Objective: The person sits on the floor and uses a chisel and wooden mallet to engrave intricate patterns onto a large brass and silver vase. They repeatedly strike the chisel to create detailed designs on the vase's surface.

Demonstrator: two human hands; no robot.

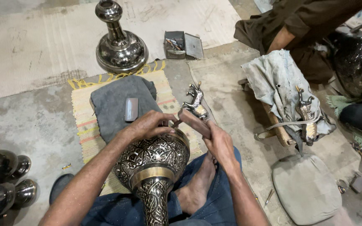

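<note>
An engraved dark and brass-coloured metal vase (153, 165) lies tilted across my lap, its wide end pointing away from me. My left hand (149, 125) rests on its upper rim and pinches a thin chisel-like tool (175, 123) against the metal. My right hand (218, 140) grips a brown wooden block (192, 121) held just above the tool's end. A small metal animal figurine (195, 104) lies on the mat right behind the block.
A plain shiny vase (119, 42) stands ahead on a pale rug. A grey cloth (114, 100) with a small block lies on the striped mat. An open tin (182, 45) holds tools. Dark vases (1, 180) sit left. Another person (302, 25) sits right, near a cloth-covered stand (281, 83).
</note>
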